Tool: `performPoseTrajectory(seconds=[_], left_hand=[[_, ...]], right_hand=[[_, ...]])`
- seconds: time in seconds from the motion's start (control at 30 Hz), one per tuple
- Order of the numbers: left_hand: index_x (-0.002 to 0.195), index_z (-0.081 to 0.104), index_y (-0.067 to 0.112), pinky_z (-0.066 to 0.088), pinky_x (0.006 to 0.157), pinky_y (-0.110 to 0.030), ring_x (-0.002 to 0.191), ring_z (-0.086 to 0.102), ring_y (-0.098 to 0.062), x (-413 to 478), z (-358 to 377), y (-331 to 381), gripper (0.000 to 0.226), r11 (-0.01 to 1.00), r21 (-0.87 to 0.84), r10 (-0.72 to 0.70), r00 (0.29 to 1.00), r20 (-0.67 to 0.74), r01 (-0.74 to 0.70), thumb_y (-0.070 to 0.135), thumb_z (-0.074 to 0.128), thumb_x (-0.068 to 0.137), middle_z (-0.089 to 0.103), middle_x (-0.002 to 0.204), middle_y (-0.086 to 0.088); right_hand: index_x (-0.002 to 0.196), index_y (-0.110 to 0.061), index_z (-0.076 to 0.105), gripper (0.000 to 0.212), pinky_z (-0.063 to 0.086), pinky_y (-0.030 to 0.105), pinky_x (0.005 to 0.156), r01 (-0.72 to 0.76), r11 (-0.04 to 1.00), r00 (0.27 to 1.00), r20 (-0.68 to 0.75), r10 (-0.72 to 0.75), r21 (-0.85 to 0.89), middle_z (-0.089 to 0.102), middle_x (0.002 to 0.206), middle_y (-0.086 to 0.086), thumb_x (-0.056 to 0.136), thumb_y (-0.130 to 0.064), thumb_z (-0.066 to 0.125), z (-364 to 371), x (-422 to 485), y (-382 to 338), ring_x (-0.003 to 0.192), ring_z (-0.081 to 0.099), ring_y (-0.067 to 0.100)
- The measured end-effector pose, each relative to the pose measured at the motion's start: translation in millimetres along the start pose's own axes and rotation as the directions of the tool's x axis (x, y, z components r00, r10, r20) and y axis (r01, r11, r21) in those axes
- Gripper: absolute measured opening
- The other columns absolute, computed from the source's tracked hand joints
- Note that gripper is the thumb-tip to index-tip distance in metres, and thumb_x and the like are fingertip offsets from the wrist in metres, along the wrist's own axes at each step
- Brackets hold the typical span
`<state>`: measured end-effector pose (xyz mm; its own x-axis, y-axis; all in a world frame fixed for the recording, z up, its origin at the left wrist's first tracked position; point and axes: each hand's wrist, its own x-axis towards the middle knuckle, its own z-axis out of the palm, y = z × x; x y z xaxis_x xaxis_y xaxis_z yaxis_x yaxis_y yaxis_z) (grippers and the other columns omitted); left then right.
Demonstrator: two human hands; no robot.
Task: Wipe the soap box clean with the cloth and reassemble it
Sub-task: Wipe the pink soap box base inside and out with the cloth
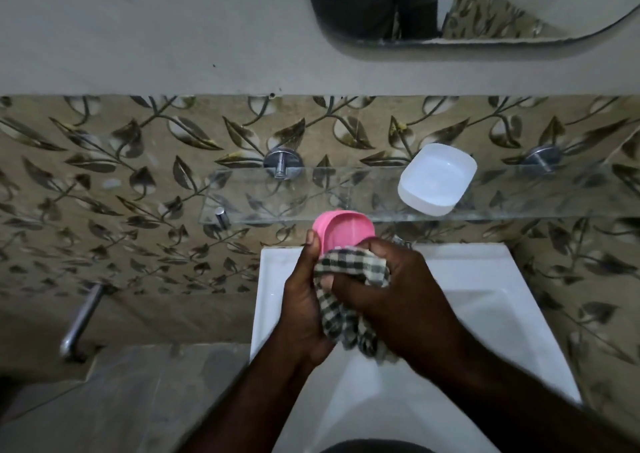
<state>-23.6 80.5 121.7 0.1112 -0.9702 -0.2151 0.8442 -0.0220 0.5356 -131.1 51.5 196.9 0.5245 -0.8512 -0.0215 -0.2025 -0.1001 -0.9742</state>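
Left hand (304, 300) clamps my pink soap-box half (343, 232) steady over the sink (485, 272) while right hand (391, 300), closed on the checked cloth (349, 265), rubs its rim; white half (437, 178) waits apart on the glass shelf (277, 203), probably for reassembly.

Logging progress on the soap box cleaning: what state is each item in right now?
Pink soap box half: held in left hand, hollow side showing, being wiped.
Checked cloth: bunched in right hand, pressed against the pink half.
White soap box half: on glass shelf, open side up, apart.
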Motion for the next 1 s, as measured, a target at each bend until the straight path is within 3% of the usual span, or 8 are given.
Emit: performPoseTrajectory(seconds=[0.1, 0.2, 0.27, 0.53, 0.67, 0.8, 0.87, 1.0], left_hand=[[0.098, 0.077, 0.007, 0.058, 0.080, -0.036, 0.097, 0.070, -0.026, -2, 11, -3, 0.047, 0.999, -0.035, 0.033, 0.999, -0.039, -0.034, 0.041, 0.045, 0.089, 0.073, 0.105, -0.014], [0.106, 0.073, 0.004, 0.057, 0.083, -0.036, 0.098, 0.070, -0.027, -1, 14, 6, 0.047, 0.998, -0.055, 0.042, 0.999, 0.022, -0.040, 0.042, 0.068, 0.078, 0.072, 0.105, -0.016], [0.119, 0.064, -0.004, 0.057, 0.083, -0.036, 0.094, 0.069, -0.030, -1, 11, 13, 0.078, 0.999, -0.020, 0.027, 0.999, 0.046, -0.027, 0.045, 0.084, 0.061, 0.070, 0.101, -0.019], [0.115, 0.069, 0.002, 0.052, 0.092, -0.041, 0.112, 0.064, -0.030, -9, 20, 4, 0.046, 0.989, -0.135, 0.084, 0.983, 0.166, -0.062, 0.037, 0.063, 0.086, 0.068, 0.119, -0.018], [0.115, 0.065, -0.007, 0.058, 0.083, -0.039, 0.094, 0.070, -0.032, -7, 22, 20, 0.075, 0.995, -0.076, 0.068, 0.988, 0.136, -0.058, 0.040, 0.085, 0.061, 0.070, 0.102, -0.022], [0.099, 0.076, 0.003, 0.058, 0.075, -0.037, 0.093, 0.072, -0.028, -13, 27, 6, 0.045, 0.994, -0.082, 0.074, 0.994, 0.080, -0.068, 0.039, 0.058, 0.080, 0.074, 0.102, -0.017], [0.090, 0.078, 0.006, 0.059, 0.070, -0.035, 0.089, 0.073, -0.026, -12, 32, 2, 0.046, 0.990, -0.113, 0.089, 0.995, 0.041, -0.083, 0.038, 0.045, 0.085, 0.075, 0.098, -0.014], [0.099, 0.073, -0.005, 0.059, 0.079, -0.038, 0.088, 0.072, -0.030, -6, 26, 20, 0.052, 0.988, -0.080, 0.139, 0.989, 0.041, -0.135, 0.039, 0.072, 0.072, 0.072, 0.097, -0.020]], right_hand=[[0.090, -0.015, 0.074, 0.017, 0.062, 0.032, 0.071, 0.074, 0.981, 0.994, -0.087, -0.059, 0.178, 0.078, 0.082, 0.001, 0.079, -0.003, 0.079, -7, 16, -16, 0.076, 0.076, 0.017], [0.094, -0.015, 0.074, 0.018, 0.061, 0.032, 0.071, 0.055, 0.983, 0.998, -0.049, -0.047, 0.175, 0.078, 0.084, 0.001, 0.081, -0.003, 0.078, -3, 7, -15, 0.077, 0.076, 0.016], [0.092, -0.011, 0.073, 0.014, 0.058, 0.028, 0.057, -0.019, 0.988, 0.999, 0.036, 0.014, 0.151, 0.077, 0.077, 0.006, 0.081, -0.003, 0.077, 1, -5, -11, 0.065, 0.074, 0.016], [0.099, -0.013, 0.074, 0.022, 0.061, 0.039, 0.077, 0.058, 0.954, 0.997, -0.062, -0.042, 0.293, 0.079, 0.089, 0.005, 0.082, 0.002, 0.074, -11, 10, -23, 0.084, 0.076, 0.022], [0.096, -0.016, 0.076, 0.018, 0.055, 0.021, 0.052, -0.004, 0.975, 0.999, 0.035, -0.004, 0.222, 0.077, 0.077, 0.003, 0.084, -0.002, 0.074, -4, -10, -17, 0.060, 0.073, 0.010], [0.099, -0.015, 0.075, 0.021, 0.061, 0.036, 0.074, 0.058, 0.976, 0.997, -0.055, -0.047, 0.212, 0.079, 0.087, 0.001, 0.083, -0.001, 0.074, -12, 4, -21, 0.080, 0.076, 0.016], [0.099, -0.013, 0.073, 0.021, 0.061, 0.034, 0.076, 0.121, 0.971, 0.988, -0.121, -0.098, 0.206, 0.079, 0.088, 0.000, 0.083, 0.000, 0.074, -12, 10, -24, 0.082, 0.076, 0.015], [0.092, -0.012, 0.072, 0.014, 0.059, 0.034, 0.057, 0.084, 0.991, 0.996, -0.017, -0.083, 0.102, 0.076, 0.080, 0.009, 0.084, 0.000, 0.073, -2, -7, -16, 0.070, 0.074, 0.027]])
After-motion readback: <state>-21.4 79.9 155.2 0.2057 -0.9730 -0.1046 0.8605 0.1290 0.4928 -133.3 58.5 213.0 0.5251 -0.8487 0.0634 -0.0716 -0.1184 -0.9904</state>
